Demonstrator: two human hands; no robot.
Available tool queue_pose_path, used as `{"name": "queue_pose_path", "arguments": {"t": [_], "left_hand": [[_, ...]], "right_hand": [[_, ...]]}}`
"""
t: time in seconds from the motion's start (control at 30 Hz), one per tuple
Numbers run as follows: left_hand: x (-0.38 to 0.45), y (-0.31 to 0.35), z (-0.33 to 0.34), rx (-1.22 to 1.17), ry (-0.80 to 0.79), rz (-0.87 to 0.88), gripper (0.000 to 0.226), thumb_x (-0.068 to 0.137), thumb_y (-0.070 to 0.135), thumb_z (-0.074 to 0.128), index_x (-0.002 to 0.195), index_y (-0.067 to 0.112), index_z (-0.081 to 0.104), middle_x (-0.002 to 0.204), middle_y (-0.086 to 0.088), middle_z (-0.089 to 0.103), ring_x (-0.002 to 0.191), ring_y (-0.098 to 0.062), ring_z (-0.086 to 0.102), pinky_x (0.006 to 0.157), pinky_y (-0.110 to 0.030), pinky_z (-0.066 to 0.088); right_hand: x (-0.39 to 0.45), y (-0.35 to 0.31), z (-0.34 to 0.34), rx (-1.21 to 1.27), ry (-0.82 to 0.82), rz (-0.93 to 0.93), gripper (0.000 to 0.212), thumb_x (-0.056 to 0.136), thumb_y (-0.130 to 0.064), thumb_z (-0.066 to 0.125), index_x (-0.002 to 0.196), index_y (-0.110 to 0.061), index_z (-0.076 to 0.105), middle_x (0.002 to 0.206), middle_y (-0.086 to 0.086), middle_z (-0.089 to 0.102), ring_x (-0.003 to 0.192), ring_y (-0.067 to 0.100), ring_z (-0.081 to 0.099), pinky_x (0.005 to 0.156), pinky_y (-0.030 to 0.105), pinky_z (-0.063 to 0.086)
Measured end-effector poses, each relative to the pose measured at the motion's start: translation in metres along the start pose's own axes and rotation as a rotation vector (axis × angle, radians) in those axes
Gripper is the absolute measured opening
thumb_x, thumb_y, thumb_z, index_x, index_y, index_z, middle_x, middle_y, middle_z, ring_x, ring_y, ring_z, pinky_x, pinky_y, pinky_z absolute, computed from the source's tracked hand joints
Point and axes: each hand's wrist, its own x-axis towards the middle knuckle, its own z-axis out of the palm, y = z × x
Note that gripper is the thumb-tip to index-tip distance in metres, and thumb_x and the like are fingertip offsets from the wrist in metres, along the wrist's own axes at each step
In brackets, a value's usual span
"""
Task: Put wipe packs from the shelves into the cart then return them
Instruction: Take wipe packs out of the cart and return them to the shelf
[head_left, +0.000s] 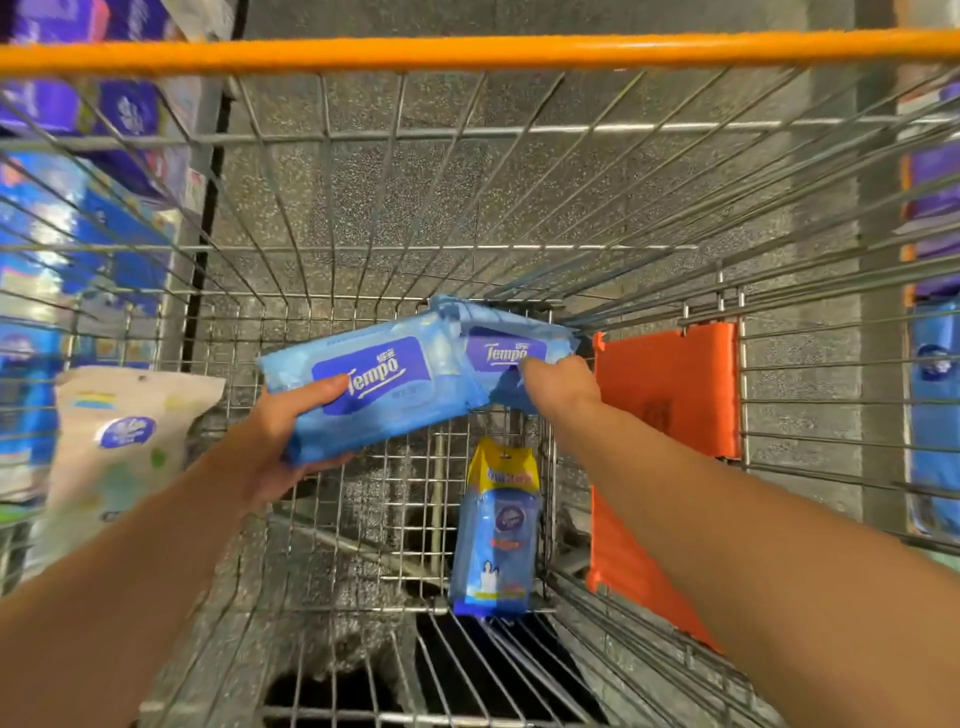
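Two packs (374, 384) held above cart (363, 135).

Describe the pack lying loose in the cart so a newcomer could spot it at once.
Look into the wire cart under the orange handle. Below the two hands, one pack lies on the cart's floor by the orange flap. Unlike the two held blue packs, it has a yellow top.

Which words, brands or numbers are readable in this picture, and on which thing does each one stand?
"Tempo": on the purple label of the blue pack in the left hand.
"Tempo": on the second blue pack in the right hand.
Yellow-topped pack on the cart floor: print too blurred to read.
White pack at left: round logo, unreadable.
Small characters above each "Tempo": too small.
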Motion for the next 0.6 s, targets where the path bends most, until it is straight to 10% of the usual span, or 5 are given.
{"name": "queue_pose_path", "arguments": {"t": [0.13,0.3,0.6], "left_hand": [[-0.008,0.003,-0.016,-0.019,0.091,0.0,0.018,0.093,0.027,0.064,0.106,0.022,0.073,0.094,0.0,0.08,0.07,-0.014,0.076,0.061,-0.033,0.062],[-0.014,0.01,-0.036,-0.018,0.09,0.069,0.025,0.097,0.019,0.054,0.113,0.02,0.073,0.096,-0.002,0.08,0.074,-0.015,0.077,0.053,-0.029,0.06],[-0.019,0.006,-0.044,-0.037,0.066,0.062,0.043,0.102,0.012,0.043,0.088,0.019,0.083,0.087,0.001,0.08,0.071,-0.012,0.077,0.053,-0.026,0.06]], "right_hand": [[0.007,-0.006,0.014,0.105,-0.002,0.071,0.101,0.065,-0.071,0.069,0.14,-0.007,0.05,0.133,0.011,0.062,0.115,0.036,0.062,0.096,0.044,0.054],[0.019,-0.002,0.021,0.039,-0.025,0.092,0.153,0.019,-0.085,0.066,0.148,-0.006,0.043,0.143,0.012,0.054,0.122,0.037,0.058,0.099,0.05,0.055],[0.008,0.004,0.033,0.29,0.066,0.121,0.134,0.043,-0.066,0.09,0.153,-0.014,0.032,0.147,0.013,0.047,0.129,0.037,0.052,0.105,0.052,0.051]]}}
